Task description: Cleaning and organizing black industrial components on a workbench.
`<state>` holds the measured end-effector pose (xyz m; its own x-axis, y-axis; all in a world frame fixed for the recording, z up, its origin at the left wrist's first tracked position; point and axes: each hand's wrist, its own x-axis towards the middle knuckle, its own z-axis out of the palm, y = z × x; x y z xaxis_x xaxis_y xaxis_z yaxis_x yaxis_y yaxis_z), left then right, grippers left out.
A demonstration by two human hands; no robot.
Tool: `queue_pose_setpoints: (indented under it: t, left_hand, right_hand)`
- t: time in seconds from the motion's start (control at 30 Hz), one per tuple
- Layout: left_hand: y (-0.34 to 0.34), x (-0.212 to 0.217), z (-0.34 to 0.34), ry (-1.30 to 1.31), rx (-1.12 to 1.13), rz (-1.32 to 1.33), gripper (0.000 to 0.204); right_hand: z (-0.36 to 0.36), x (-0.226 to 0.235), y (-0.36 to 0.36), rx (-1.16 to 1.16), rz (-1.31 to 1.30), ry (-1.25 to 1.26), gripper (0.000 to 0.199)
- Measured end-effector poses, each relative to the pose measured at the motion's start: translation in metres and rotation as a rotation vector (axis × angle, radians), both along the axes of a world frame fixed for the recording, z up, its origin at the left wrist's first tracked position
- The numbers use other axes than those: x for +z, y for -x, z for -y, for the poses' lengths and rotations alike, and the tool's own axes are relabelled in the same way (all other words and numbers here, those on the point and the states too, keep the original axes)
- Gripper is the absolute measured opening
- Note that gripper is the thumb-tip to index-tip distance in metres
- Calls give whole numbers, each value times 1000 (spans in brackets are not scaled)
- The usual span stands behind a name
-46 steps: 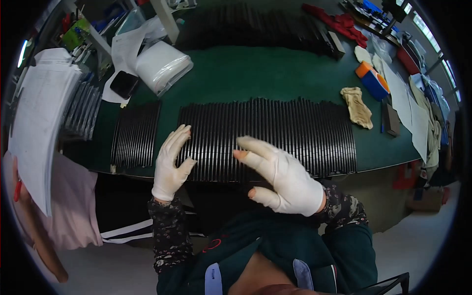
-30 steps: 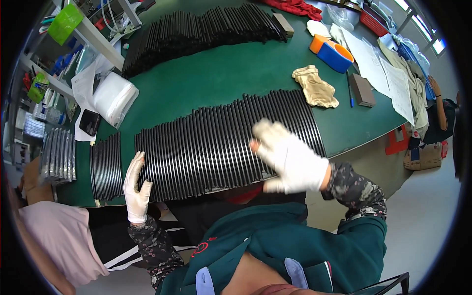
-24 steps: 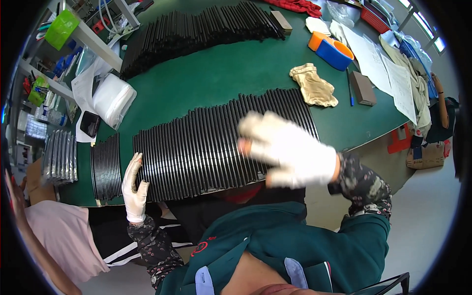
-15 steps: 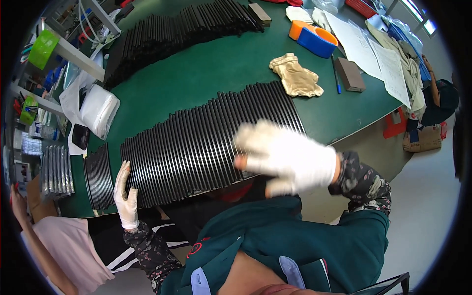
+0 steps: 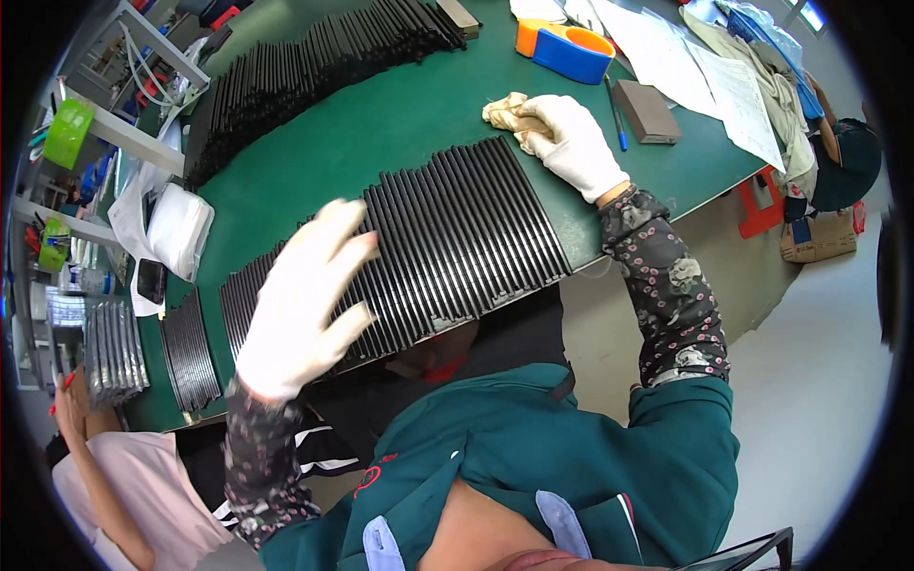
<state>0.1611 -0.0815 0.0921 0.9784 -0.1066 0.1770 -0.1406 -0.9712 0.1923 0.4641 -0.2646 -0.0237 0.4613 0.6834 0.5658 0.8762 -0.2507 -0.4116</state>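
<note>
A long row of thin black rods [image 5: 457,228] lies side by side along the near edge of the green table. Above the row's left part is my left hand [image 5: 309,295], in a white glove, slightly blurred. Its fingers are spread and nothing shows in them. Past the row's right end, my right hand [image 5: 574,147], also white-gloved, is closed on a crumpled tan cloth glove [image 5: 509,116]. The fingertips of that hand are partly hidden by the cloth. A smaller bundle of black rods [image 5: 190,357] lies left of the long row.
More black rods [image 5: 314,76] are heaped at the back. An orange and blue tape dispenser [image 5: 571,52], a brown block [image 5: 647,112], a blue pen [image 5: 621,128] and papers [image 5: 733,105] lie to the right. White plastic packs [image 5: 181,228] are at left, near a co-worker's arm [image 5: 105,476].
My right hand has moved from over the rods to the far right and grasped the tan glove, which is now bunched up. My left hand has moved right, up over the rods.
</note>
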Motion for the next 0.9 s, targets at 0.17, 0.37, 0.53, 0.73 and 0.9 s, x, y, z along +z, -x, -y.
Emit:
queue_pose_setpoints:
  t: [0.17, 0.37, 0.53, 0.73, 0.9]
  left_hand:
    - [-92, -40, 8, -87, -293, -117, 55]
    - [-146, -77, 29, -255, -406, -31, 53]
    - [-175, -73, 55, -188, -376, -87, 47]
    - [-179, -92, 50, -183, -391, 94, 38]
    - [-178, -90, 52, -153, -369, -21, 42]
  right_hand:
    - [3, 4, 3, -40, -243, -220, 31]
    - [22, 11, 1, 96, -722, -455, 33]
    - [61, 36, 11, 270, -913, -318, 28]
    - [87, 42, 60, 667, -285, 74, 14]
    - [100, 77, 71, 816, -475, 151, 12]
